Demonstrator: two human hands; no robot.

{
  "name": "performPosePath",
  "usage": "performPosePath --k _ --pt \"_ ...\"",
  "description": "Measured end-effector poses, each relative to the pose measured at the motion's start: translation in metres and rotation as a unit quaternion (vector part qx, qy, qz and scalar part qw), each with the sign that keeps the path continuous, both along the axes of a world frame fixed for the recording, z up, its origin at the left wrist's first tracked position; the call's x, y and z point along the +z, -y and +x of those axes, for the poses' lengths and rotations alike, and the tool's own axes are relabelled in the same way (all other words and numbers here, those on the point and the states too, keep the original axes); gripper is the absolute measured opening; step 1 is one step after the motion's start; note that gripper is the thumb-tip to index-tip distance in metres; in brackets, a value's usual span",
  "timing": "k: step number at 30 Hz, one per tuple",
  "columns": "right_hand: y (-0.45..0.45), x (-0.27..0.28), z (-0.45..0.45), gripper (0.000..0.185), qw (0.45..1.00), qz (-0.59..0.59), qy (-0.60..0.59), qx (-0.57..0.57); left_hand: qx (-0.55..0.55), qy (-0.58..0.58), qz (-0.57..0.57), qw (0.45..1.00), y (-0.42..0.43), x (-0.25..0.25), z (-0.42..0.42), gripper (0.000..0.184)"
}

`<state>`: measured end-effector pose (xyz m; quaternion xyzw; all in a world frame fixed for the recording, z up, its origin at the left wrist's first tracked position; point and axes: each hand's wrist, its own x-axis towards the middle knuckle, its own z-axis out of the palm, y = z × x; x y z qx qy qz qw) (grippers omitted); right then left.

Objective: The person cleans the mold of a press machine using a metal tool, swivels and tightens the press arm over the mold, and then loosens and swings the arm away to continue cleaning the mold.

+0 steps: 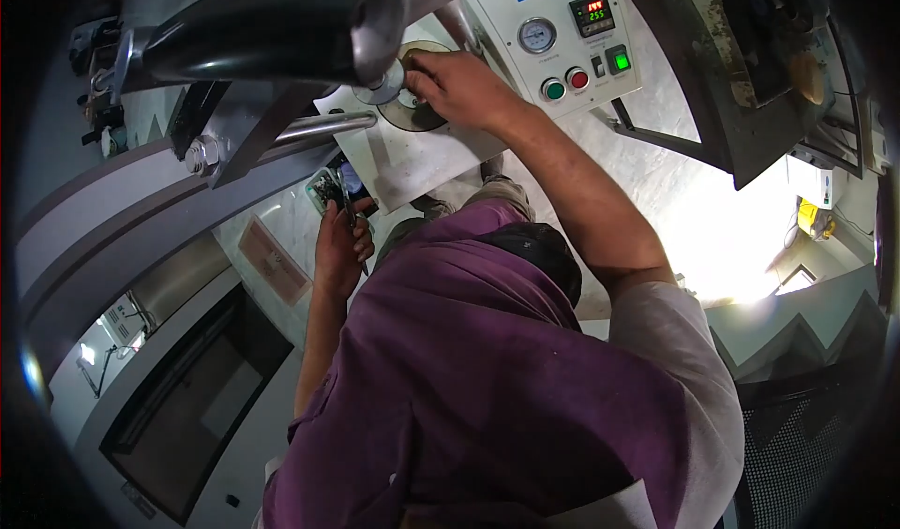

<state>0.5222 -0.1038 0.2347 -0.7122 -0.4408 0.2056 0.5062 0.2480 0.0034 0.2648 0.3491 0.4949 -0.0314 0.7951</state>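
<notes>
My right hand (464,89) reaches to a round metal plate (412,121) set in the machine's white top (398,168). Its fingers are curled together beside a metal disc (382,89) under the black cylinder (272,28). What the fingertips pinch, if anything, is hidden. Lower down, my left hand (342,246) is closed around a slim dark metal tool (349,212), whose exact kind is unclear. A small greenish-edged clear container (323,188) with dark bits shows at those fingers, apparently in the same hand.
The white control panel (553,46) carries a gauge (537,35), a lit digital display (592,14), and a green button (554,89) beside a red one (578,79). A polished rod (323,128) and large bolt (202,156) flank the plate. A dark metal frame stands right.
</notes>
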Motion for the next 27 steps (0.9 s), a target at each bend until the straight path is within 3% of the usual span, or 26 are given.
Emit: performPosePath --k 4,7,10,12,14,20,27 --pt "-0.008 0.004 0.006 0.023 0.999 -0.026 0.024 0.030 0.001 0.016 -0.005 1.000 -0.004 -0.003 -0.002 0.059" --pt "-0.017 -0.005 0.007 0.024 0.991 -0.027 0.119 0.053 0.015 0.031 -0.011 0.999 -0.009 -0.007 -0.004 0.058" --pt "-0.017 0.004 0.000 0.022 0.987 0.042 0.153 -0.025 0.041 0.027 -0.009 0.999 -0.011 -0.003 -0.005 0.056" --pt "-0.018 0.014 -0.012 0.018 0.989 0.042 0.055 -0.133 0.050 0.032 -0.008 0.998 -0.012 -0.006 -0.008 0.056" --pt "-0.019 0.018 -0.013 0.016 0.991 0.004 0.028 -0.131 0.057 0.036 -0.009 0.998 -0.012 -0.012 -0.012 0.055" --pt "-0.021 0.000 -0.004 0.019 0.997 -0.057 0.049 0.001 0.049 0.014 -0.005 0.999 -0.012 -0.018 -0.014 0.053" --pt "-0.009 -0.006 0.011 0.024 0.954 -0.070 0.259 0.134 0.072 0.037 0.009 0.997 -0.024 -0.018 -0.024 0.054"
